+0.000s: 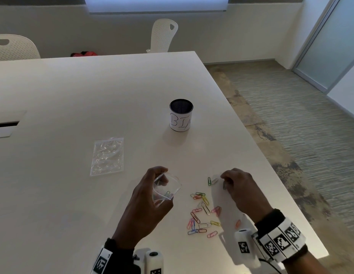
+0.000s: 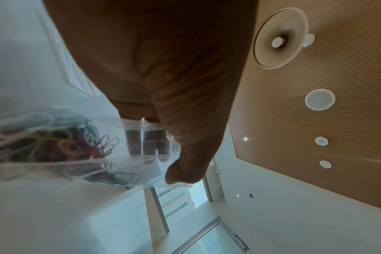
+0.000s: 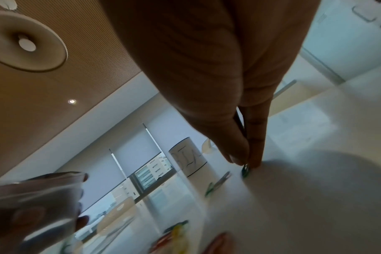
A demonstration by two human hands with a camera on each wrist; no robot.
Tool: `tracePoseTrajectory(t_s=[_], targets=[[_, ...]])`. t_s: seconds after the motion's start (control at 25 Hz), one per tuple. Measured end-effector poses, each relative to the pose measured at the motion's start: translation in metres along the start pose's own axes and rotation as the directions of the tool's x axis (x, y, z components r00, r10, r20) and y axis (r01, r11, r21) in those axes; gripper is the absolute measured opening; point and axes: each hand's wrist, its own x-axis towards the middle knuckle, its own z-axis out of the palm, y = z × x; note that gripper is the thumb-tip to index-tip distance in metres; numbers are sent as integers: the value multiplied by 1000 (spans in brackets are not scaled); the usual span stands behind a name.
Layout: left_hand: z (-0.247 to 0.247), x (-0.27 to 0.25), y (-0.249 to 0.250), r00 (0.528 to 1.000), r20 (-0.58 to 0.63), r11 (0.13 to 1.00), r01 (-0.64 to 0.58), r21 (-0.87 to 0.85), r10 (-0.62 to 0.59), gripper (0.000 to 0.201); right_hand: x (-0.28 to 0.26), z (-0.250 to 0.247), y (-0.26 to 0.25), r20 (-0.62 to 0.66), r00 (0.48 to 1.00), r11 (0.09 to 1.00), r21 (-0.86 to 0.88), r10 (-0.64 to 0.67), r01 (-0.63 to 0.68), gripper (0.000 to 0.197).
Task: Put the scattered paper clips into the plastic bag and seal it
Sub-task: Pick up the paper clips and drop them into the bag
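My left hand [image 1: 152, 186] grips a small clear plastic bag [image 1: 168, 186] with its mouth held open above the white table [image 1: 93, 91]. The left wrist view shows the bag [image 2: 54, 146] holding several coloured paper clips [image 2: 61, 142], my thumb and fingers [image 2: 185, 154] pinching its rim. My right hand [image 1: 229, 180] pinches a green paper clip [image 3: 245, 170] between thumb and fingertip, just at the table surface. Several coloured clips [image 1: 203, 214] lie scattered between my hands; a green one [image 1: 209, 181] and a pale one [image 1: 214, 180] lie left of my right fingers.
A second clear bag [image 1: 108, 156] lies flat on the table to the left. A black mesh cup with a white label [image 1: 181, 117] stands behind the clips. The table's right edge [image 1: 271, 165] runs close to my right hand. White chairs [image 1: 164, 35] stand beyond the table.
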Motion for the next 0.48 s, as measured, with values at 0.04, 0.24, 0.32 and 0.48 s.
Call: tracePoseTrajectory(t_s=[0.04,0.24,0.32,0.48], targets=[[0,0,0,1000,1,1000,1,-2,-1,67,0,1,-8,46,999,999,48,-29,27,22],[-2,-2,0,1000,-6,1000,5,-6,-5,67,9,-8,-20,129,991,997,80,-32,22,41],[-2,-2,-2,1000,-11,1000,1,-6,-1,67,9,-5,-26,140,990,1000,-24,-9,12,54],[-1,-2,-2,1000,-8,1000,3,0,-3,68,1,11,-52,236,965,988,-76,-112,133,55]])
